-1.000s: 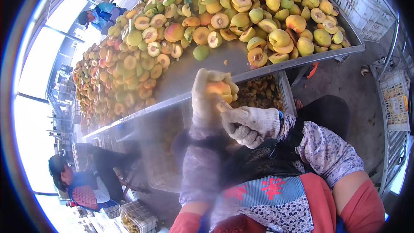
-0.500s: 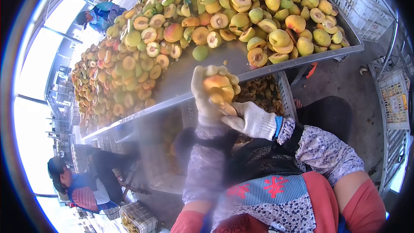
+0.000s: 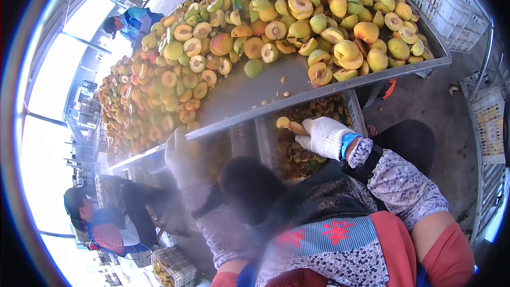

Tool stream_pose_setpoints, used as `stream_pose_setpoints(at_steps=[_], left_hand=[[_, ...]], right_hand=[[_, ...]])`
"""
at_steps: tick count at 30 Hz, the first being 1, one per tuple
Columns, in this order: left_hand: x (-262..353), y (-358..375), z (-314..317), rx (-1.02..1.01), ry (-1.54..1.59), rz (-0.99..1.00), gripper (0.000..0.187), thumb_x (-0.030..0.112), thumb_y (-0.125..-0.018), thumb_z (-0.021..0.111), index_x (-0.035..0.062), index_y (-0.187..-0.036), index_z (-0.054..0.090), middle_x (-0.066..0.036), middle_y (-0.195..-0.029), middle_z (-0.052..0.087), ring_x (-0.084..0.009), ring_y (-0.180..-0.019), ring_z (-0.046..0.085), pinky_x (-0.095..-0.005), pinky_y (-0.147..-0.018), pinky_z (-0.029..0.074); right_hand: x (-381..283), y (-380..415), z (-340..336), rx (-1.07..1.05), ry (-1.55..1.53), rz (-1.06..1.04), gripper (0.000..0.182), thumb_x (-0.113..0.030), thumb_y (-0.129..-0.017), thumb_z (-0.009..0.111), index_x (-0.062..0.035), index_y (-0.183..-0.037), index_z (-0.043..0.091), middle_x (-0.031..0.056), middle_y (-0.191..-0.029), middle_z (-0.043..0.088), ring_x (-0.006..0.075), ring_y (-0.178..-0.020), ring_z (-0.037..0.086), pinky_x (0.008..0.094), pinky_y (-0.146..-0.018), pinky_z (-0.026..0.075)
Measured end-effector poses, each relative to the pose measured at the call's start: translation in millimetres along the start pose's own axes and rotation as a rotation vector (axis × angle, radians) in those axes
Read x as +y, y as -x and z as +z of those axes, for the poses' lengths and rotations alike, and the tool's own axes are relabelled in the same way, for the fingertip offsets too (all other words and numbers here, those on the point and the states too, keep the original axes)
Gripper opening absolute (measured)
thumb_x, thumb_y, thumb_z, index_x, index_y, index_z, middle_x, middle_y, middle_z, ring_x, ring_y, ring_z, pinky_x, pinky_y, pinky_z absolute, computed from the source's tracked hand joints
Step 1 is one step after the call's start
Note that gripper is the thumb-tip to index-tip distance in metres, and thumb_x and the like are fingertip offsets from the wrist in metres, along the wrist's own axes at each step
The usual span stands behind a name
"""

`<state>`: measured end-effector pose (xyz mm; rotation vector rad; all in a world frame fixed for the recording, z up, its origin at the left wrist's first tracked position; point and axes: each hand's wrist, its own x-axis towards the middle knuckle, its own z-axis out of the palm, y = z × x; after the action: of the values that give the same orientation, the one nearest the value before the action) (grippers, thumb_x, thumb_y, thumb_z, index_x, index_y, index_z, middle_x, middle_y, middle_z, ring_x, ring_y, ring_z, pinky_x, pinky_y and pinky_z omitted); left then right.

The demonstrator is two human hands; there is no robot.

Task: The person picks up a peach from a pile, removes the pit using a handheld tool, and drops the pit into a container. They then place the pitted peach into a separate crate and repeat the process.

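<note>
My right hand (image 3: 326, 137), in a white glove, is closed on a small tool with a brownish handle (image 3: 297, 128); a round yellowish piece (image 3: 283, 123) shows at its far end. It is over a crate of fruit scraps (image 3: 305, 162) below the table edge. Blurred by motion, my gloved left hand (image 3: 183, 157) is at the metal table's front edge, above another crate; its fingers and anything in them cannot be made out. Halved yellow, green and reddish fruits (image 3: 223, 45) lie heaped on the metal table (image 3: 244, 93).
A seated person (image 3: 106, 226) is at the lower left, beside a crate (image 3: 174, 267). Another person (image 3: 130, 24) is beyond the heap. White crates (image 3: 435, 8) are stacked at the upper right, and a metal rack (image 3: 482, 180) stands at the right edge.
My left hand has moved left and down from the front of the table, and the fruit it held is no longer visible there. My right hand has shifted slightly right and up, apart from it.
</note>
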<state>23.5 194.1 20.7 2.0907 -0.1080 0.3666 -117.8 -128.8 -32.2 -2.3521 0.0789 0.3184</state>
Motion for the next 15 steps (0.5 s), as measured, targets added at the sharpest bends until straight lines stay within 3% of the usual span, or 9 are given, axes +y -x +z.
stream_pose_setpoints(at_steps=[2,4,6,7,9,11,12,14,15], left_hand=[[18.1,-4.2,15.0,0.021,-0.038,-0.025,0.031,0.026,-0.097,0.062,0.0004,-0.114,0.067,-0.004,-0.096,0.067,-0.0097,-0.087,0.061,-0.0221,-0.072,0.049],[62.8,14.7,53.4,-0.335,0.128,0.394,0.032,0.025,-0.096,0.065,0.0015,-0.118,0.067,-0.002,-0.102,0.065,-0.0088,-0.092,0.058,-0.0214,-0.078,0.048],[104.6,40.2,83.5,-0.678,0.235,-0.056,0.033,0.015,-0.095,0.067,0.0001,-0.124,0.063,-0.003,-0.108,0.065,-0.0087,-0.095,0.057,-0.0233,-0.086,0.046],[106.6,47.1,97.3,-0.81,0.178,-0.079,0.035,0.015,-0.094,0.068,-0.0005,-0.125,0.061,-0.005,-0.106,0.066,-0.0091,-0.091,0.058,-0.0233,-0.084,0.046],[100.7,48.1,126.4,-0.939,-0.034,0.262,0.033,0.012,-0.094,0.065,-0.0026,-0.123,0.06,-0.007,-0.093,0.068,-0.0093,-0.082,0.059,-0.0237,-0.077,0.049],[94.4,43.5,133.1,-1.096,-0.014,-0.135,0.029,0.008,-0.095,0.06,-0.0033,-0.121,0.062,-0.007,-0.09,0.068,-0.0088,-0.083,0.06,-0.0239,-0.077,0.05],[92.9,44.3,134.0,-1.097,-0.014,-0.137,0.029,0.008,-0.095,0.06,-0.0033,-0.121,0.062,-0.007,-0.09,0.068,-0.0088,-0.083,0.06,-0.0239,-0.077,0.05],[86.4,41.9,134.7,-0.8,-0.103,0.286,0.028,0.006,-0.095,0.055,-0.0033,-0.119,0.063,-0.006,-0.093,0.068,-0.0083,-0.083,0.06,-0.0235,-0.077,0.05],[84.0,33.1,135.7,-0.802,0.062,0.154,0.028,0.008,-0.094,0.057,-0.0029,-0.12,0.064,-0.004,-0.095,0.068,-0.0081,-0.083,0.06,-0.024,-0.077,0.05]], right_hand=[[-0.3,-2.6,-0.4,-0.016,-0.104,0.004,0.044,-0.039,-0.093,0.056,0.0014,-0.107,0.066,0.0264,-0.104,0.068,0.0427,-0.102,0.063,0.0475,-0.09,0.05],[-1.8,-2.3,-4.8,-0.048,-0.159,0.015,0.044,-0.038,-0.093,0.056,0.0016,-0.107,0.066,0.0264,-0.104,0.068,0.0429,-0.102,0.063,0.0473,-0.09,0.05],[1.8,-3.0,-1.7,-0.054,-0.261,0.004,0.041,-0.037,-0.093,0.056,0.0006,-0.105,0.066,0.0261,-0.103,0.068,0.0434,-0.101,0.063,0.0475,-0.09,0.049],[5.6,-4.5,2.0,-0.051,-0.264,0.009,0.041,-0.037,-0.093,0.056,0.0006,-0.105,0.066,0.0261,-0.103,0.068,0.0434,-0.101,0.063,0.0475,-0.09,0.049],[5.7,-4.1,3.2,0.016,-0.172,-0.096,0.037,-0.034,-0.093,0.055,-0.0024,-0.11,0.064,0.0245,-0.097,0.068,0.0437,-0.095,0.064,0.0488,-0.083,0.051],[0.1,4.2,-9.0,-0.025,-0.167,-0.088,0.042,-0.037,-0.092,0.063,0.0007,-0.109,0.065,0.0252,-0.097,0.069,0.0436,-0.096,0.064,0.0463,-0.082,0.052],[0.5,4.9,-10.9,-0.013,-0.081,-0.172,0.036,-0.033,-0.093,0.058,-0.0031,-0.113,0.059,0.0232,-0.092,0.067,0.0437,-0.09,0.064,0.0485,-0.076,0.051],[-0.5,10.9,-21.8,-0.033,0.022,-0.175,0.032,-0.032,-0.094,0.054,-0.0048,-0.11,0.057,0.0212,-0.087,0.067,0.0442,-0.085,0.064,0.0502,-0.075,0.051],[3.1,9.3,-18.8,-0.029,0.02,-0.176,0.032,-0.032,-0.094,0.054,-0.0048,-0.11,0.057,0.0212,-0.087,0.067,0.0442,-0.085,0.064,0.0502,-0.075,0.051]])
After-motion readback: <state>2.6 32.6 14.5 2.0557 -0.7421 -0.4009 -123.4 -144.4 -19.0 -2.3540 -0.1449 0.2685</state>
